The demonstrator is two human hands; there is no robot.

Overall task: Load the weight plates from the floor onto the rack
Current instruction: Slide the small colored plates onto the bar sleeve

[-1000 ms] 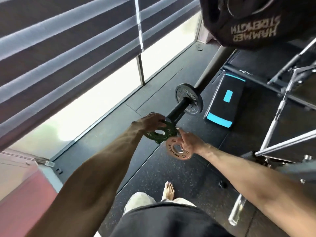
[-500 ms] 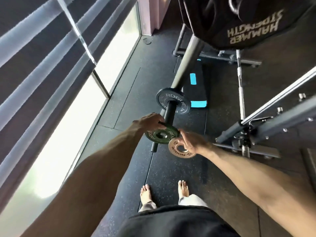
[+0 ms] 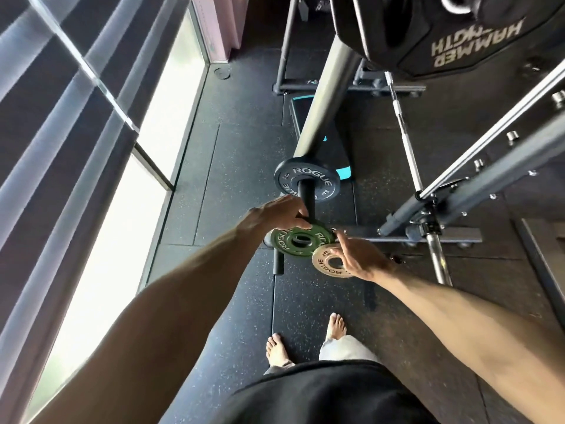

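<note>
A small green Rogue plate (image 3: pixel 286 241) sits at the near tip of a black storage peg (image 3: pixel 305 200). My left hand (image 3: pixel 278 214) grips its far rim. My right hand (image 3: pixel 357 255) holds a smaller tan Rogue plate (image 3: pixel 324 261) just right of the green one, fingers over its hole, and touches the green plate's right edge with a fingertip. Further up the same peg hangs a dark blue-grey Rogue plate (image 3: pixel 307 182). The peg's tip is hidden behind the green plate.
A large black Hammer Strength plate (image 3: pixel 458 41) hangs at the top right. A grey rack post (image 3: pixel 327 96) runs up from the peg. Barbells (image 3: pixel 409 166) and rack frame parts (image 3: pixel 477 191) lie to the right. My bare feet (image 3: pixel 305 341) stand on the rubber floor; a window with blinds (image 3: pixel 76 117) fills the left.
The view has swung left so the peg now points straight at me. Both hands still hold their plates at the peg's tip; the green plate sits flatter in front of it.
</note>
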